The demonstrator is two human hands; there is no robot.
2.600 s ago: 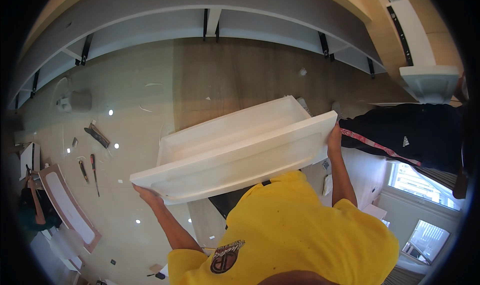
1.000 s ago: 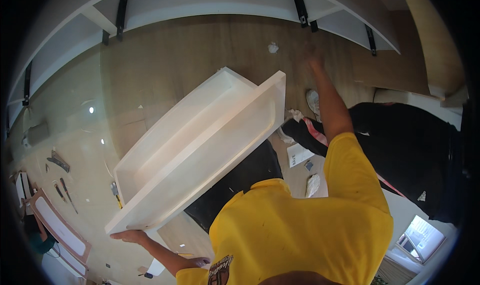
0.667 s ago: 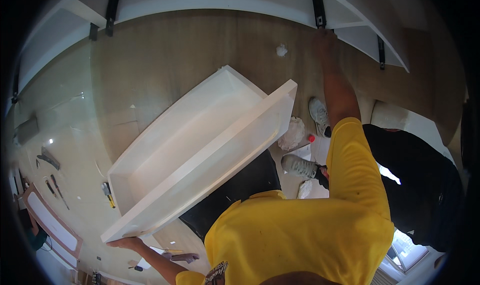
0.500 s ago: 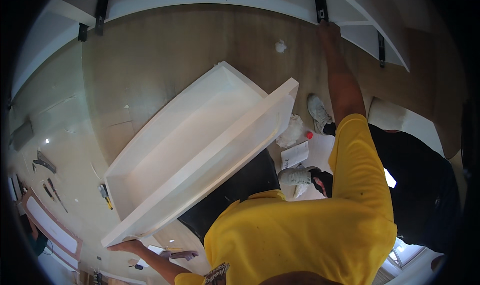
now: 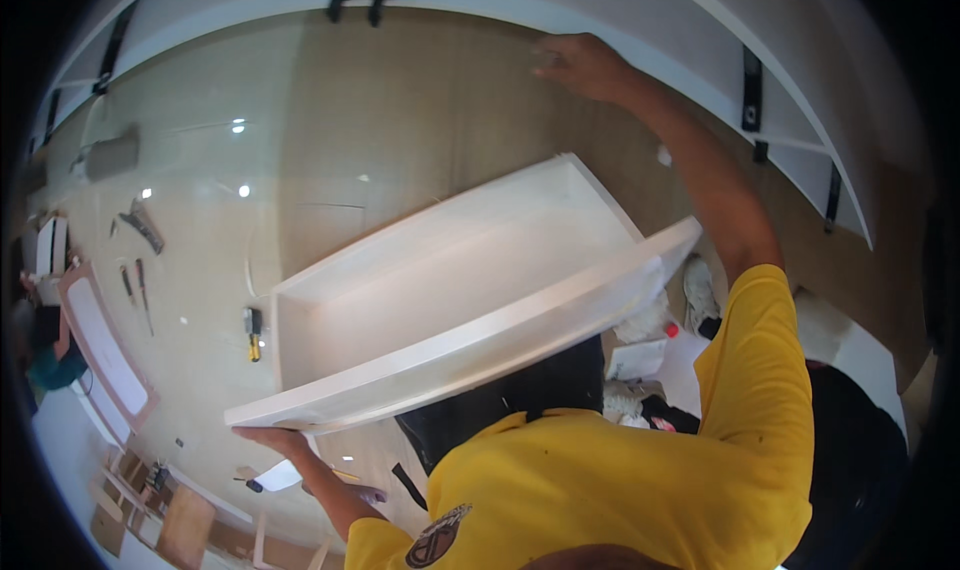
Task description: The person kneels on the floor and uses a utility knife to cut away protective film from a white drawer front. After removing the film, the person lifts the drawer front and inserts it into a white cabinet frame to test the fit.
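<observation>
A long white drawer (image 5: 450, 265), open side up, lies across in front of me, its wide front panel (image 5: 470, 350) nearest my body and against my black-clad lap. My left hand (image 5: 270, 437) grips the left end of that panel from below, its fingers partly hidden under the edge. Farther off, my right hand (image 5: 583, 67) is stretched out above the floor, close to the lower edge of a white cabinet (image 5: 480, 10). Its thumb and fingers look apart, somewhat blurred, with nothing visible in them. Black drawer slides (image 5: 751, 90) are fixed inside the cabinet.
On the floor at left lie a yellow-handled tool (image 5: 253, 335), two screwdrivers (image 5: 141, 290) and a dark bracket-like tool (image 5: 143, 226). Framed panels (image 5: 108, 345) lie farther left, near another person (image 5: 55, 370). A second person's shoe (image 5: 698, 288) and dark clothing (image 5: 855, 455) are close at my right.
My right hand has come away from a black slide on the cabinet and moved left along it. My left hand keeps hold of the drawer. The whole view has turned left.
</observation>
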